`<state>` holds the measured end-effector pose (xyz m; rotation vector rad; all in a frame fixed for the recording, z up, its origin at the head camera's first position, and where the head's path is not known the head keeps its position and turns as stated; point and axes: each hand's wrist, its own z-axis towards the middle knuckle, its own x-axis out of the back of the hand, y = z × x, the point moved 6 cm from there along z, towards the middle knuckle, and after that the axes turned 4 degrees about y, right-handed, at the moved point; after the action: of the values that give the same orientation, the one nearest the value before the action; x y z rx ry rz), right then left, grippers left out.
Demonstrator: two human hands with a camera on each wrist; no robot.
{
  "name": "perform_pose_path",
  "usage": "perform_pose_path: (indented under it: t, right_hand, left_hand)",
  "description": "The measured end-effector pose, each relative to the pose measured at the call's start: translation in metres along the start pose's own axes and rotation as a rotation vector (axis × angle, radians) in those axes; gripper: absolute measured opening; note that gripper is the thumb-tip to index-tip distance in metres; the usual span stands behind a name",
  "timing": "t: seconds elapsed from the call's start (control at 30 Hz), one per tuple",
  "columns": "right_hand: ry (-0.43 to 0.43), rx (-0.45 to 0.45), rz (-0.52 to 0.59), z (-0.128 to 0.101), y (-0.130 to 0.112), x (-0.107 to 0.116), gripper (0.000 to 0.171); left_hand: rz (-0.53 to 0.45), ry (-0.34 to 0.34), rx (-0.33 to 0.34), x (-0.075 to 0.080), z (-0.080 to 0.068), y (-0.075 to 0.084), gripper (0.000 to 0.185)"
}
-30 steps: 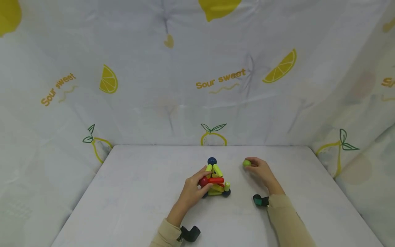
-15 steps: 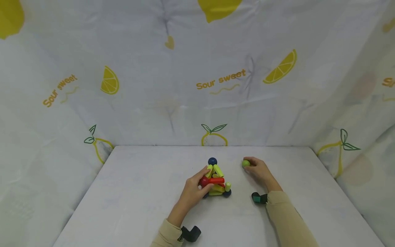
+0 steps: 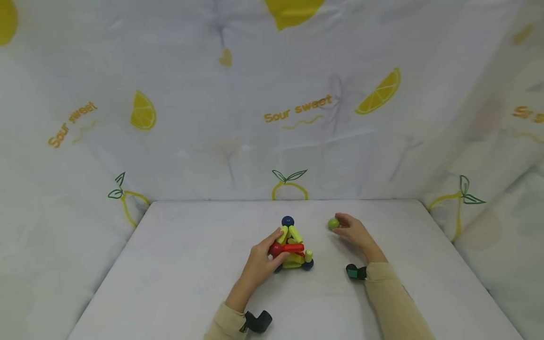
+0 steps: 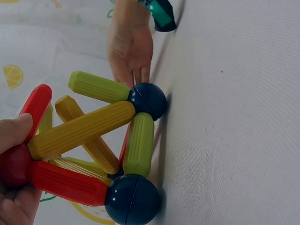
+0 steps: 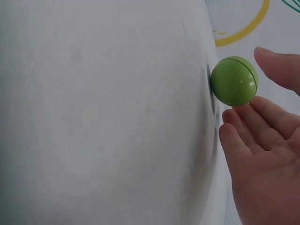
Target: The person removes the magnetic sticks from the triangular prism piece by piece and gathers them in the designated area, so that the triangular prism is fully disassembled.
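Left hand (image 3: pixel 259 264): your grip pinches the red ball (image 3: pixel 275 249) of the rod-and-ball frame (image 3: pixel 293 248) at mid-desk (image 3: pixel 170 264).
Right hand (image 3: pixel 354 233): grasps nothing — fingertips touch the green ball (image 3: pixel 333 223).
Bearing: the frame lies left of the green ball — right hand nearer.

The left hand (image 3: pixel 260 262) hid the nine o'clock side of the stick-and-ball frame (image 3: pixel 292 245); in the left wrist view its red ball (image 4: pixel 14 165) was cut off at the edge
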<state>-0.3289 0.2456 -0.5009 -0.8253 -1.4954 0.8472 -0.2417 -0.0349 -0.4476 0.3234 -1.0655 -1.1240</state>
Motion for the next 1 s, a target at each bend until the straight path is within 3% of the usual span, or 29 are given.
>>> perform_pose_path:
  t: [0.27, 0.63, 0.87, 1.0]
  right_hand:
    - [0.036, 0.139, 0.045, -0.025, -0.031, 0.007, 0.061]
    - [-0.036, 0.343, 0.209, -0.079, -0.086, -0.032, 0.046]
    - [-0.121, 0.383, 0.225, -0.091, -0.104, -0.059, 0.035]
    - [-0.099, 0.361, 0.235, -0.095, -0.107, -0.065, 0.033]
  left_hand:
    - [0.018, -0.016, 0.002, -0.002, 0.004, -0.001, 0.058]
    - [0.003, -0.046, 0.002, 0.001, 0.006, 0.001, 0.061]
    - [0.006, -0.025, -0.001, 0.001, 0.005, 0.0, 0.061]
    - [0.016, -0.027, -0.003, 0.001, 0.003, -0.002, 0.061]
